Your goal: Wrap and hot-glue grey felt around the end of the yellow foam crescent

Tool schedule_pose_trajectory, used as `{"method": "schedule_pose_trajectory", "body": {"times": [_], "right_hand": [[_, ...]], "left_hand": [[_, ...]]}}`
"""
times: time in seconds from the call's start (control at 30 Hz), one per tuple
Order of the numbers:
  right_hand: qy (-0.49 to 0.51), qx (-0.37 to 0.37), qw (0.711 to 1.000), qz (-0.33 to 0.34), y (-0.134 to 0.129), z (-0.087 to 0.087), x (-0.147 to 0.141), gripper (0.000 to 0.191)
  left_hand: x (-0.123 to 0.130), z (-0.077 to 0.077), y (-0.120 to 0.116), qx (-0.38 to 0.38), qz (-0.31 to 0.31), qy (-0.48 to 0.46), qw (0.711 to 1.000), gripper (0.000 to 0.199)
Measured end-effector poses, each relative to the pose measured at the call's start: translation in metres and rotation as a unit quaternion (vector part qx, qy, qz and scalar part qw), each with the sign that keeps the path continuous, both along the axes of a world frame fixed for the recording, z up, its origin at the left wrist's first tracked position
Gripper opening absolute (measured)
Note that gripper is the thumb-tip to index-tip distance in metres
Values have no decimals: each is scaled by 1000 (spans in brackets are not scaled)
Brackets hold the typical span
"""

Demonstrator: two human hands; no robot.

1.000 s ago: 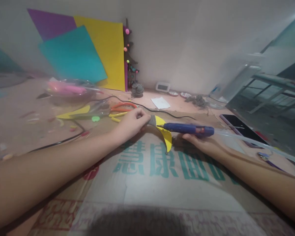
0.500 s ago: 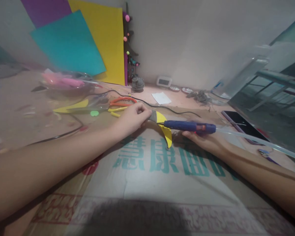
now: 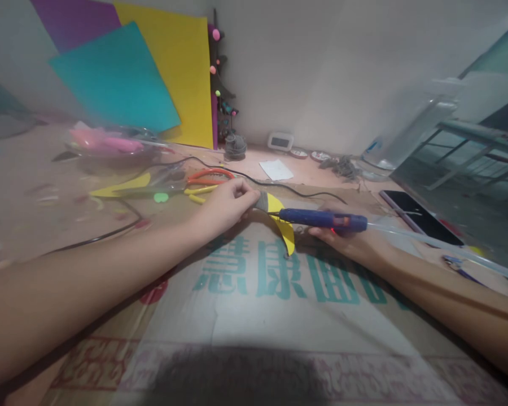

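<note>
Between the thumb and fingers of my left hand [image 3: 232,204] is a yellow crescent-shaped piece [image 3: 286,232], its near end wrapped in grey yarn [image 3: 262,201]. My right hand [image 3: 342,239] is closed round a blue hot glue gun [image 3: 309,217] with a small red light showing. A long clear glue stick [image 3: 427,239] runs out of the gun's back to the right. The gun's nozzle points left and meets the crescent near the edge of the yarn; whether it touches is hard to tell. Most of the gun's grip is hidden by my right hand.
Printed cardboard [image 3: 254,321] lies under my hands. Orange-handled scissors [image 3: 210,176] and a black cord [image 3: 279,183] lie behind my left hand. To the right are a phone [image 3: 421,217], small pliers [image 3: 461,266] and a clear bottle [image 3: 410,135]. A ball of grey yarn [image 3: 235,148] stands by the wall.
The glue gun's nozzle has shifted slightly left and down along the crescent, near the yarn edge. Both hands keep their grips; the whole view has moved a little.
</note>
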State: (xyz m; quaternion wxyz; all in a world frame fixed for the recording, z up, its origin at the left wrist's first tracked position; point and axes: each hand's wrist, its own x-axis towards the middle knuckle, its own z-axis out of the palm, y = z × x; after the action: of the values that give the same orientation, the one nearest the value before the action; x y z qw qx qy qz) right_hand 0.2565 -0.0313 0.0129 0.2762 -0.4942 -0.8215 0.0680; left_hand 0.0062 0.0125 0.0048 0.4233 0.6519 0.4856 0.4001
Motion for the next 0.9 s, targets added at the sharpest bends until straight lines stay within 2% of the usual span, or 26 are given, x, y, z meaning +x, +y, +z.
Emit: {"method": "schedule_pose_trajectory", "body": {"times": [0.17, 0.4, 0.7, 0.9], "right_hand": [[10, 9, 1000, -11, -2, 1, -2, 28], [-15, 41, 999, 5, -2, 3, -2, 24], [-24, 1, 999, -26, -4, 4, -3, 28], [-26, 18, 999, -20, 1, 0, 0, 27]], "left_hand": [[0, 0, 0, -1, -4, -2, 1000, 19], [0, -1, 0, -1, -4, 3, 1000, 19], [0, -3, 4, 2, -10, -9, 1000, 20], [0, -8, 7, -10, -23, -35, 999, 20]]}}
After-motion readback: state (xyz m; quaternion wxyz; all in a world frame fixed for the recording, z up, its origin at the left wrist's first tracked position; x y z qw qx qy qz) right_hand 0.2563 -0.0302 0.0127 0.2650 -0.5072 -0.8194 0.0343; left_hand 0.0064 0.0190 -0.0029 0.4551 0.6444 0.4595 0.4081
